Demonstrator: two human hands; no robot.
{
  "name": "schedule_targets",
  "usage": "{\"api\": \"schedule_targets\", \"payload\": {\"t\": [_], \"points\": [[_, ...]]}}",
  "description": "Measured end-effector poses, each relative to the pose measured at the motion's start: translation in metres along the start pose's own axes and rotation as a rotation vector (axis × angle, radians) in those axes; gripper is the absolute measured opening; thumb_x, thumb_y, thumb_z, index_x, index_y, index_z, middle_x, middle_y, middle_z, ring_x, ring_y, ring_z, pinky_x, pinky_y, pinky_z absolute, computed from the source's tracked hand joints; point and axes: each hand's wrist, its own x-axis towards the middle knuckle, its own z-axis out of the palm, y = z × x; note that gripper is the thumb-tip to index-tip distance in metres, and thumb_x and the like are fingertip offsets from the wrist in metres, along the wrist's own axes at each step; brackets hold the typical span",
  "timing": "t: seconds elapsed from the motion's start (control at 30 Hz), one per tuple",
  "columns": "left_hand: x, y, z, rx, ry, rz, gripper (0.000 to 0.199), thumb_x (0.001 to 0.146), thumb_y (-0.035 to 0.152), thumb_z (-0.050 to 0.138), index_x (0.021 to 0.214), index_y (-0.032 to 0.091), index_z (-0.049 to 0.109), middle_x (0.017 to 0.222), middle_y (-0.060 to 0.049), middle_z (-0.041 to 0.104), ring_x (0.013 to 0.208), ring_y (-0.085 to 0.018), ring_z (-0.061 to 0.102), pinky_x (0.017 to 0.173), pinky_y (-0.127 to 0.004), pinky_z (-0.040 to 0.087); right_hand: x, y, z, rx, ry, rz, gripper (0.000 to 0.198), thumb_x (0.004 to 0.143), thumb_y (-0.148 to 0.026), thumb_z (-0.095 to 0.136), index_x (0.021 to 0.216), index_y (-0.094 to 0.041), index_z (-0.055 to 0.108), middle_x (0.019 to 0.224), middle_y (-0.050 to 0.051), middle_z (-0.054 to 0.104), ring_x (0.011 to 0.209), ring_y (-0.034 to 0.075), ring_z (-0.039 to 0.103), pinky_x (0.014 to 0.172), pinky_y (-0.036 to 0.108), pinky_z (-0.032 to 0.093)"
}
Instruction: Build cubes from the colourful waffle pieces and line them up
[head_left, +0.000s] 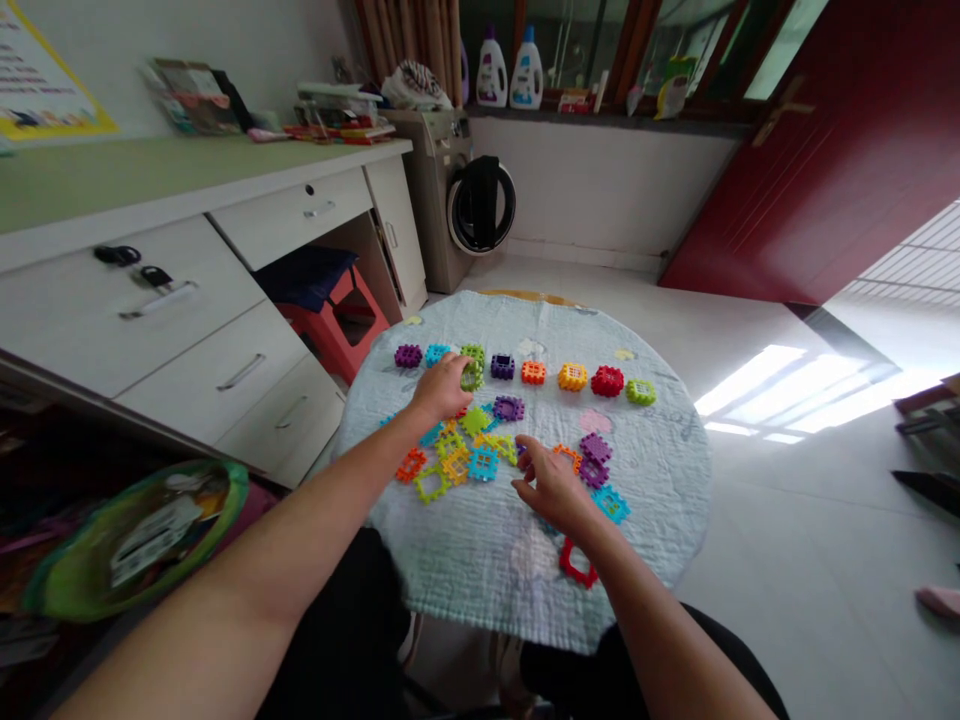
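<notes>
My left hand point(444, 388) is closed at the edge of a light-green waffle block point(472, 376), with more green block right behind it. Fingers apart and nothing visible in them, my right hand point(553, 484) hovers over the cloth close to an orange square frame point(568, 458). To its right lie purple flat pieces point(595, 447) and a blue window piece point(611, 504). Between my hands is a loose pile with a blue window piece point(483, 462), a yellow piece point(455, 465) and a green frame point(431, 484). A purple piece point(508, 408) lies beyond the pile.
Assembled blocks stand in a row: purple point(408, 356), dark purple point(502, 367), orange point(534, 373), yellow point(572, 377), red point(607, 381), green point(641, 391). A red frame point(578, 564) lies near my right forearm. The cloth-covered round table point(465, 560) is beside drawers point(247, 370) and a red stool point(352, 325).
</notes>
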Motion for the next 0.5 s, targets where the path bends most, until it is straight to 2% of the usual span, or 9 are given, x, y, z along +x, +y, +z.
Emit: {"api": "schedule_targets", "payload": {"t": [0.13,0.23,0.5], "points": [[0.054,-0.027,0.002,0.132,-0.104,0.009,0.057,0.065,0.021,0.064,0.121,0.016,0.057,0.117,-0.009,0.058,0.104,-0.023,0.060,0.092,-0.028,0.047,-0.001,-0.002,-0.002,-0.032,-0.048,0.016,0.054,0.076,-0.014,0.058,0.127,-0.015,0.045,0.105,0.008,0.062,0.083,0.014,0.057,0.079,0.028,0.043],[0.081,-0.035,0.009,0.219,-0.162,0.011,0.059,0.063,0.021,0.065,0.121,0.017,0.058,0.117,-0.009,0.058,0.103,-0.024,0.060,0.090,-0.027,0.047,-0.001,-0.004,-0.004,-0.060,-0.075,0.047,0.052,0.075,-0.013,0.058,0.126,-0.015,0.047,0.106,0.008,0.062,0.084,0.015,0.058,0.078,0.028,0.043],[0.112,-0.044,0.023,0.247,-0.234,0.071,0.059,0.058,0.016,0.065,0.117,0.018,0.061,0.116,-0.009,0.058,0.101,-0.024,0.060,0.090,-0.028,0.046,0.000,-0.006,-0.008,-0.089,-0.110,0.067,0.047,0.076,-0.015,0.057,0.123,-0.015,0.051,0.111,0.010,0.061,0.088,0.016,0.059,0.077,0.027,0.043]]}}
